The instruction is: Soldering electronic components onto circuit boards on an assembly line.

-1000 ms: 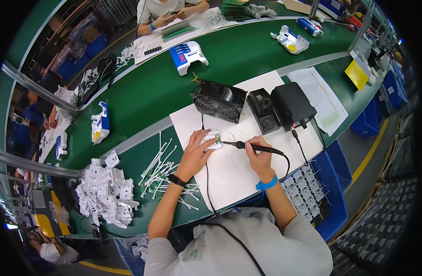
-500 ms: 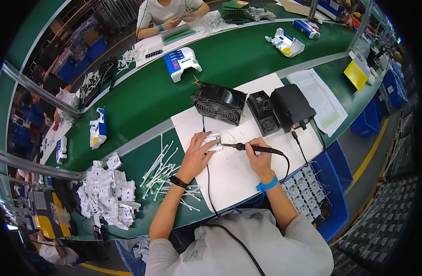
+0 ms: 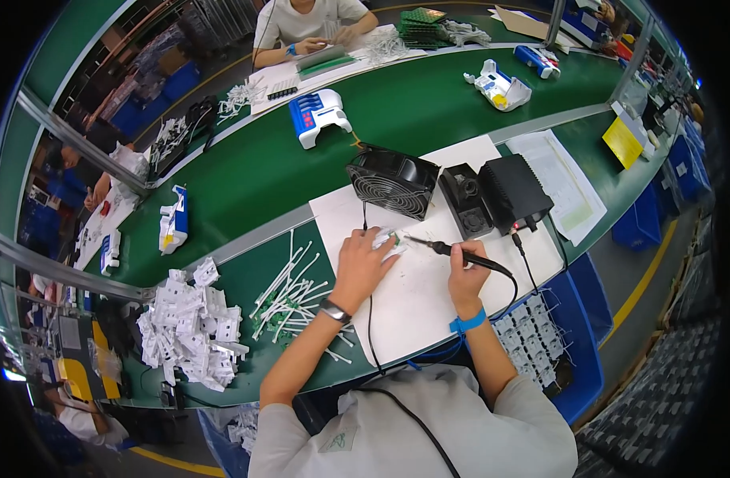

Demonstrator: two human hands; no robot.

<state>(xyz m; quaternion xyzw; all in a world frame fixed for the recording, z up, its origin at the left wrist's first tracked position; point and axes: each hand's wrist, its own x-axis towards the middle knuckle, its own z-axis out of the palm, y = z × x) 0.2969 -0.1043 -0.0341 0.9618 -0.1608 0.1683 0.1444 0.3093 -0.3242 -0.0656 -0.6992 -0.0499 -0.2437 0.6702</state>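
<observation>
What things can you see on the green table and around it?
Soldering iron: one, black, in the right hand
Small part: one, white and green, at the left hand
Fan: one, black, beyond the hands
Stand: one, black, right of the fan
Box: one, black, beside the stand
Sheet: one, white, under the tools
Papers: some, white, right of the box
Plastic parts: many, white, heaped left
Cables: many, white, beside the heap
Cases: five, blue and white, on the belt
Bins: several, blue, mostly right
Co-workers: several, some partly hidden, across and left
Wristband: one, blue, right wrist
Hands: two, bare, above the sheet
</observation>
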